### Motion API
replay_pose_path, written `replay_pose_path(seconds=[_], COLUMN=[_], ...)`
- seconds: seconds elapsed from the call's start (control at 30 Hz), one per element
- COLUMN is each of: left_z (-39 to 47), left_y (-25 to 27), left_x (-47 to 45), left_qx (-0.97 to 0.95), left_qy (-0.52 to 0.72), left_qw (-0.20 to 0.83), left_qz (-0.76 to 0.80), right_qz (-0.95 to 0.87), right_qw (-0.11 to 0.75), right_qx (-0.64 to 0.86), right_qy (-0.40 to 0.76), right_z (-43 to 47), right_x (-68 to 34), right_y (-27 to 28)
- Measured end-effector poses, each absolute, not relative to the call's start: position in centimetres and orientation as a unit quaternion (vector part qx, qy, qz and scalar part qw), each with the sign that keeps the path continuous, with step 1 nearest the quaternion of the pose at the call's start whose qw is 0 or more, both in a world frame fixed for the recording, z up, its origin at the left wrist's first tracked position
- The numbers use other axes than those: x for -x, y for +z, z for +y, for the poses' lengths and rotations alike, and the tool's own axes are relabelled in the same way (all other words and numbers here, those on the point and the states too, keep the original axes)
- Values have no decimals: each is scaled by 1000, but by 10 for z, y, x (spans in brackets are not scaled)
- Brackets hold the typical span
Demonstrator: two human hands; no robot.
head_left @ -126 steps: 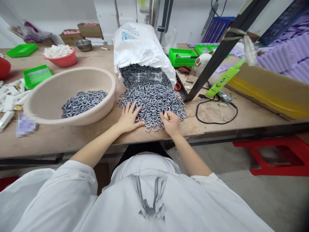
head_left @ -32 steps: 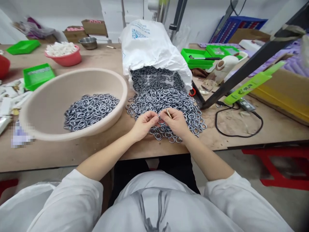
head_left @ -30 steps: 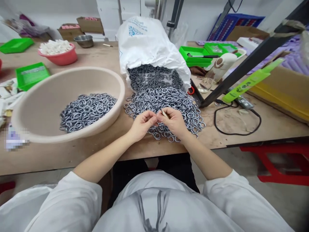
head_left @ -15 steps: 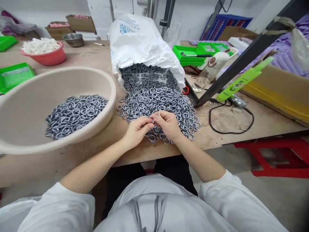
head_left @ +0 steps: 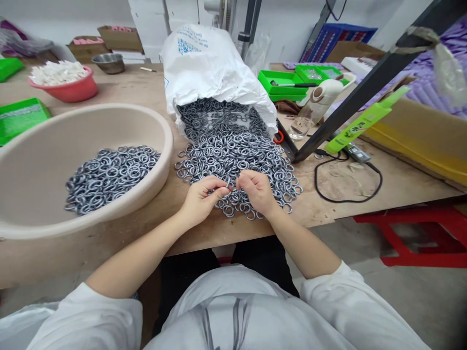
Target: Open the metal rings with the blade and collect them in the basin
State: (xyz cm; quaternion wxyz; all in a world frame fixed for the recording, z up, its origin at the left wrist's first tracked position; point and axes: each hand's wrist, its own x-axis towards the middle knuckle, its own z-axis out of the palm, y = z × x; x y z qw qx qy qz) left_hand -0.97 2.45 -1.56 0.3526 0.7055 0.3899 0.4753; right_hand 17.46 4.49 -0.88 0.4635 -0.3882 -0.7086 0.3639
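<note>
My left hand [head_left: 203,198] pinches a grey ring [head_left: 228,184] between thumb and fingertips, over the near edge of a heap of loose grey rings [head_left: 237,150]. Close on its right, my right hand [head_left: 257,190] is closed, with thumb and index finger pinched on something small and thin that I cannot make out. A narrow gap parts the two hands. The heap spills out of the mouth of a white sack [head_left: 215,68] lying on the table. To the left, a large beige basin [head_left: 160,126] holds more of the same rings [head_left: 113,177].
A dark metal post [head_left: 350,107] slants up at the right, beside a black cable [head_left: 317,180] and a lime-green tube [head_left: 359,126]. Behind stand green trays [head_left: 280,80] and a glass bottle [head_left: 302,121]. A pink bowl [head_left: 78,90] of white pieces sits back left.
My hands were touching at the fingertips and have moved slightly apart, the right one shifting to the right. The left still holds the ring. The whole view has shifted a little.
</note>
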Motion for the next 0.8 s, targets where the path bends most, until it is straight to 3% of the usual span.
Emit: replay_pose_path(seconds=[0.2, 0.33, 0.53, 0.8], left_z=[28, 25, 22, 31], left_y=[-18, -16, -12, -18], left_x=[12, 12, 13, 17], left_qx=[-713, -732, -747, -735], left_qy=[475, 477, 456, 488], left_qw=[318, 298, 323, 281], left_qz=[406, 384, 361, 377], right_qz=[-810, -811, -748, -817], right_qw=[385, 367, 421, 372], right_qx=[372, 385, 426, 366], right_qy=[239, 243, 285, 245], right_z=[37, 41, 49, 38], right_x=[-176, -177, -182, -174], right_y=[-11, -11, -8, -6])
